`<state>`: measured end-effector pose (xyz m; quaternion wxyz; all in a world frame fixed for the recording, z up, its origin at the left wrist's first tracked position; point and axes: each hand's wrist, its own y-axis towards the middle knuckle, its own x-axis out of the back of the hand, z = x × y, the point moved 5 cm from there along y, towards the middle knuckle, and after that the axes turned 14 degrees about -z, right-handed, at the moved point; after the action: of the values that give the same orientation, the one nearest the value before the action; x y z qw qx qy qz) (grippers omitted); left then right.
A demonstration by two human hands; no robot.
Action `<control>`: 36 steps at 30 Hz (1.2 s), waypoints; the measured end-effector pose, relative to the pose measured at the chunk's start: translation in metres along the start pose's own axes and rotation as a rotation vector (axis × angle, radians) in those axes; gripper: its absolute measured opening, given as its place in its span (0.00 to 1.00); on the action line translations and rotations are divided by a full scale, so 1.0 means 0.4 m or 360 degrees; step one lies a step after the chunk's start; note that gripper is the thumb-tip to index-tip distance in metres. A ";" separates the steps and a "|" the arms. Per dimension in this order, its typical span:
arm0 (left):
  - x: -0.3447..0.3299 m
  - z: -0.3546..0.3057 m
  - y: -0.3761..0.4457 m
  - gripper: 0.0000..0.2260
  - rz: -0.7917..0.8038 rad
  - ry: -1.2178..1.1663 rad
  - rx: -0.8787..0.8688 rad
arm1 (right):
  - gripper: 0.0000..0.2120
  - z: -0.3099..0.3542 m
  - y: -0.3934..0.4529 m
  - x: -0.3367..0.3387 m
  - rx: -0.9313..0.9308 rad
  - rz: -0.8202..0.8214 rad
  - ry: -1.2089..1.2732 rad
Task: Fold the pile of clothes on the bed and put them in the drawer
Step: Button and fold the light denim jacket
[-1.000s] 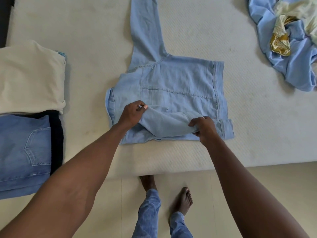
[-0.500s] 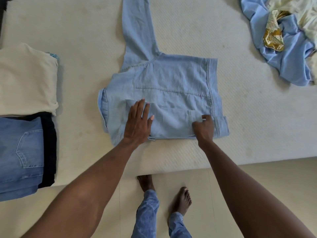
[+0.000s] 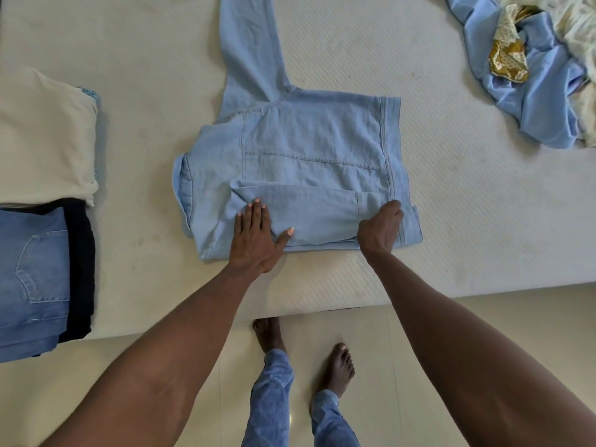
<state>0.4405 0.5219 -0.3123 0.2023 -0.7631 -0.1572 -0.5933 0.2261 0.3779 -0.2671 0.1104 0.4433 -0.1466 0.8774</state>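
A light blue denim jacket (image 3: 309,146) lies face down near the front edge of the white mattress (image 3: 467,221). One sleeve is folded across its lower part; the other sleeve (image 3: 248,43) stretches away toward the top of the view. My left hand (image 3: 258,240) presses flat on the folded sleeve with straight fingers. My right hand (image 3: 380,230) rests on the sleeve's cuff end with its fingers bent onto the cloth. The drawer is out of view.
Folded cream cloth (image 3: 42,137) and folded blue jeans (image 3: 32,279) over a dark garment lie at the left. An unfolded pile (image 3: 541,69) of blue, gold and pale clothes sits at the upper right. Below the mattress edge are the tiled floor and my bare feet.
The sleeve that both hands held up a second ago now lies flat across the jacket. My left hand has opened and slid a little along it, pressing it down.
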 end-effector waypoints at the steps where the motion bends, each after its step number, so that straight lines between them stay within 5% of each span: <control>1: 0.014 -0.004 0.006 0.41 -0.0029 -0.0037 0.0036 | 0.22 -0.005 0.005 0.000 -0.0016 -0.0013 0.0003; 3: 0.042 -0.016 0.019 0.34 -0.0187 -0.0085 -0.0031 | 0.28 -0.004 0.009 0.017 0.0049 -0.0110 -0.0018; 5: 0.051 -0.040 0.027 0.32 -0.0288 -0.0040 -0.0244 | 0.31 0.009 0.000 0.030 0.0417 -0.0163 -0.0147; 8: 0.011 -0.064 0.037 0.36 0.0029 0.0085 -0.0341 | 0.27 0.022 -0.065 -0.029 0.1291 0.0390 -0.0464; 10: -0.020 -0.050 0.040 0.41 0.0234 0.0119 -0.0194 | 0.29 -0.026 -0.089 -0.076 0.1484 0.0783 -0.0723; 15: -0.052 -0.025 0.046 0.48 0.0382 0.0123 0.0024 | 0.36 -0.114 -0.022 -0.093 0.1387 0.0798 -0.1026; 20: -0.001 -0.042 0.061 0.44 0.0549 0.0105 0.0042 | 0.38 -0.086 -0.001 -0.084 0.1150 0.0875 -0.1145; 24: 0.073 -0.045 0.093 0.26 -0.0086 0.0067 -0.0137 | 0.33 0.026 -0.006 -0.074 0.1362 0.0730 -0.1010; 26: 0.073 -0.028 0.100 0.21 -0.0155 0.0138 -0.0155 | 0.30 0.038 0.011 -0.082 0.1544 0.0833 -0.0945; 28: 0.076 -0.008 0.120 0.16 -0.0212 0.0192 -0.0125 | 0.25 0.025 0.055 -0.076 0.1465 0.0866 -0.1044; 32: 0.140 -0.019 0.237 0.10 -0.0557 0.0180 -0.0280 | 0.11 0.117 0.118 -0.055 0.1223 0.0439 -0.0770; 34: 0.145 -0.029 0.341 0.04 -0.0557 0.0091 -0.0359 | 0.12 0.191 0.152 -0.093 0.1381 0.0405 -0.0637; 36: 0.137 -0.047 0.461 0.09 -0.0518 0.0002 -0.0421 | 0.23 0.247 0.203 -0.147 0.1553 0.0619 -0.0573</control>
<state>0.5267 0.3524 -0.2779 0.0020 -0.7472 -0.1989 -0.6341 0.3078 0.2634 -0.2722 -0.2987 0.5507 0.1811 0.7581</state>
